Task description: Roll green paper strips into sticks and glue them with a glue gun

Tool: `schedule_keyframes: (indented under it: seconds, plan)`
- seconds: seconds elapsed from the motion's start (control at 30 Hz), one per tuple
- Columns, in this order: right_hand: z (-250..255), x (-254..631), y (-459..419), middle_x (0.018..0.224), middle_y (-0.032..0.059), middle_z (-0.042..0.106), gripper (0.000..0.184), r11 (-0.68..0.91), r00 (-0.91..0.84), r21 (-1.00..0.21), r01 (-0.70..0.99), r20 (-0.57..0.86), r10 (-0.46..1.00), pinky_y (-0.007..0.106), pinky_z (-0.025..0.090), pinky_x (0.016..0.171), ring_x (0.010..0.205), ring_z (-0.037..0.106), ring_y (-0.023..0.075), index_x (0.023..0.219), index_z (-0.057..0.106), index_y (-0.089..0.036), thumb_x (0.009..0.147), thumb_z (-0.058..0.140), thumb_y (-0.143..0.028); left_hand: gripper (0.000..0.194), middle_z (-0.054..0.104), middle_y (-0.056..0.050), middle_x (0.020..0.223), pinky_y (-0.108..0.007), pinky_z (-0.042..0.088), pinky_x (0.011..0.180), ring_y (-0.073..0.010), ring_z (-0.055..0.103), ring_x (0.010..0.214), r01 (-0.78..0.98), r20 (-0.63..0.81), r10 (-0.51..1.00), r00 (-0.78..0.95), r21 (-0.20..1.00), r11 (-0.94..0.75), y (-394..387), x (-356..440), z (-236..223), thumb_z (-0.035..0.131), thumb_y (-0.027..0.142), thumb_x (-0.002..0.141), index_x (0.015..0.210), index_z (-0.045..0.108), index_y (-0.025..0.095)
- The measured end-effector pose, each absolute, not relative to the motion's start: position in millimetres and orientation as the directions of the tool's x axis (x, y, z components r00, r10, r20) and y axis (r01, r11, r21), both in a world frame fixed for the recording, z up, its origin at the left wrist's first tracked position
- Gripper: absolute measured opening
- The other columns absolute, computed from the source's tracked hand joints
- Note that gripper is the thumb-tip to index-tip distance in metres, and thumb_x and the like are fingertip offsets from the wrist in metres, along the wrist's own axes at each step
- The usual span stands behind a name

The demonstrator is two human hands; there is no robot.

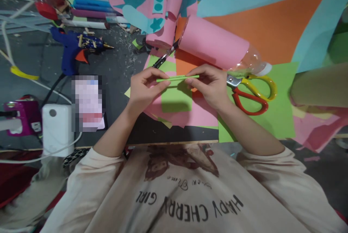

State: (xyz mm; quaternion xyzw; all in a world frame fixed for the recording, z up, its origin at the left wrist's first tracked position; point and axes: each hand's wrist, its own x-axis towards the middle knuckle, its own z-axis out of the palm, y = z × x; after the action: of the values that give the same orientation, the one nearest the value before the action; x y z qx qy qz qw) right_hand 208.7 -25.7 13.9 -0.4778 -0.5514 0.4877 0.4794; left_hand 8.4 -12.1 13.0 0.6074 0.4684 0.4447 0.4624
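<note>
The light is soft and a bit dim, with a gentle dark shadow on the green paper (176, 102). The edges look stretched and smudgy, and little blurry squares hide the phone screen (88, 103).

Surface (116, 62), dark grey, matt, strewn with scraps. Left side: blue glue gun with orange trigger (70, 50); phone with lit, pixelated screen (88, 104); white rectangular power bank (57, 126); magenta power adapter (24, 117). Far left: capped markers in blue, purple and white (92, 8). Centre and right: overlapping sheets of pink, green, orange and blue paper (252, 26).
</note>
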Motion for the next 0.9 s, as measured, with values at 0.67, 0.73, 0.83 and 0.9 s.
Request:
schedule_keyframes:
  seconds: [0.67, 0.73, 0.83, 0.9]
  plan:
    - [14, 214, -19, 0.051, -0.0061, 0.052, 0.040, 0.118, 0.095, -0.988, 0.097, 0.127, 0.987, 0.025, 0.040, 0.042, 0.041, 0.045, 0.0073, 0.068, 0.061, -0.023, 0.082, 0.066, -0.060, 0.037, 0.059, 0.012, 0.055, -0.016, 0.046, 0.040, -0.0013, 0.053, 0.046, -0.058, 0.261, 0.961, -0.092, 0.962, -0.267, 5, -4, -1, 0.066, 0.056, 0.085, 0.079, 0.056, 0.021]
    - [12, 215, -17, 0.054, -0.0058, 0.055, 0.036, 0.125, 0.073, -0.985, 0.117, 0.134, 0.988, 0.024, 0.041, 0.043, 0.043, 0.046, 0.0071, 0.074, 0.066, -0.023, 0.081, 0.069, -0.058, 0.038, 0.056, 0.012, 0.052, -0.016, 0.045, 0.037, -0.0022, 0.052, 0.043, -0.099, 0.270, 0.960, -0.079, 0.956, -0.277, 6, -4, 0, 0.067, 0.055, 0.084, 0.075, 0.055, 0.020]
    - [5, 217, -15, 0.066, -0.0035, 0.064, 0.028, 0.105, 0.006, -0.988, 0.117, 0.106, 0.994, 0.026, 0.051, 0.054, 0.053, 0.057, 0.0093, 0.091, 0.072, -0.024, 0.085, 0.067, -0.051, 0.038, 0.058, 0.009, 0.053, -0.018, 0.045, 0.034, -0.0046, 0.052, 0.041, -0.118, 0.253, 0.962, -0.104, 0.957, -0.264, 7, -4, 1, 0.067, 0.055, 0.085, 0.072, 0.054, 0.021]
    - [1, 218, -15, 0.080, -0.0009, 0.071, 0.022, 0.103, -0.042, -0.985, 0.138, 0.098, 0.994, 0.031, 0.057, 0.069, 0.068, 0.066, 0.0130, 0.098, 0.073, -0.026, 0.089, 0.064, -0.044, 0.039, 0.062, 0.006, 0.058, -0.018, 0.046, 0.038, -0.0060, 0.057, 0.047, -0.054, 0.215, 0.966, -0.141, 0.973, -0.224, 6, -4, 1, 0.069, 0.058, 0.082, 0.076, 0.055, 0.021]
